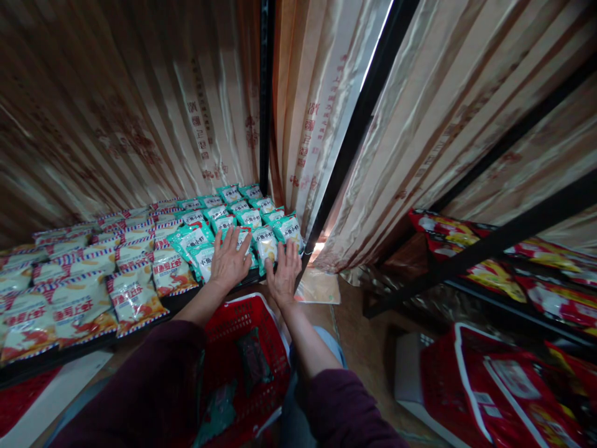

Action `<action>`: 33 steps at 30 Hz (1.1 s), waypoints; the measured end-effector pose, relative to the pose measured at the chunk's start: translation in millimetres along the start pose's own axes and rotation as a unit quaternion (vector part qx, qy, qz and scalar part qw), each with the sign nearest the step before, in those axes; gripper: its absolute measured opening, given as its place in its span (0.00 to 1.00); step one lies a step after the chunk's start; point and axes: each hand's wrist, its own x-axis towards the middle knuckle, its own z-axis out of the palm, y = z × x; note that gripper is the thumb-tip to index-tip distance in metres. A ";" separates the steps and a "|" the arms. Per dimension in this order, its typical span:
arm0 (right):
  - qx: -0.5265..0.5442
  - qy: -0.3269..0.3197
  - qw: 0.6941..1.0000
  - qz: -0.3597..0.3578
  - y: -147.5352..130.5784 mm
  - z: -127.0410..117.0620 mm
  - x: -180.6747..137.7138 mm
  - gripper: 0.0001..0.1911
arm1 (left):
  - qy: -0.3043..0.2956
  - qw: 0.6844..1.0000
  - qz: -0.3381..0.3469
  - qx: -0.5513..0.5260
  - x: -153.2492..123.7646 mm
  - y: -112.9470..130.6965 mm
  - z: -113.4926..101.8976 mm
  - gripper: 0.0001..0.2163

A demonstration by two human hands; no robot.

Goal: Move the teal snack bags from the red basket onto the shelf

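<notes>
Small teal-and-white snack bags (252, 218) stand in rows at the right end of a black shelf. My left hand (229, 260) lies with fingers spread over the front bags, covering part of one. Beside it my right hand (284, 270) rests its outstretched fingers on the lower part of the front right bags. Neither hand grips anything. Below my forearms sits a red plastic basket (233, 317) with a white rim; a teal bag (218, 410) and a dark packet (254, 358) lie inside it.
White-and-red snack bags (79, 305) fill the shelf on the left. Black metal posts (345, 143) rise in front of pleated curtains (186, 112). On the right, a shelf holds red-and-yellow bags (485, 267), above another red basket (443, 373) with red packets.
</notes>
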 end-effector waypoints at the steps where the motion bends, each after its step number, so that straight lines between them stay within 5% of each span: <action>1: -0.002 -0.001 1.000 0.004 1.1 0.8 0.9 0.28 | -0.002 1.000 0.001 0.001 -0.1 -0.3 0.6 0.22; 33: 0.014 0.032 0.999 -0.026 9.2 -2.2 8.7 0.24 | 0.000 1.000 0.014 -0.016 -1.4 -0.2 -6.6 0.21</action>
